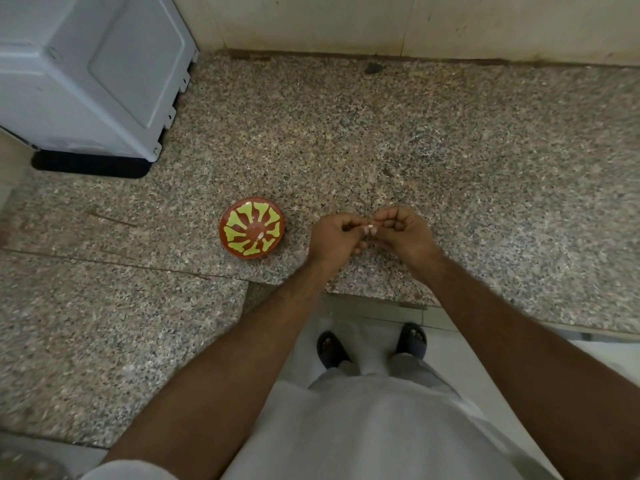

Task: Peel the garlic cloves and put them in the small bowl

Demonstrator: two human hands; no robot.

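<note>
Both hands meet above the speckled stone desk (450,161), the left hand (334,242) and right hand (403,233) pinching one pale garlic clove (371,228) between their fingertips. The small red-and-yellow bowl (252,227) stands just left of the hands, one pale piece inside. No readable writing appears.

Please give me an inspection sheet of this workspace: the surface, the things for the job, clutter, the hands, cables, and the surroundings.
Surface: speckled granite counter, a seam running across its left part.
Job's things: small bowl, red-brown with yellow pattern, one small pale piece inside; garlic clove pinched between both hands.
Clutter: small dark bit near the wall.
Hands: left hand and right hand meet on the clove, right of the bowl.
Cables: nothing seen.
Surroundings: white appliance at back left on a dark mat; tiled wall behind.
</note>
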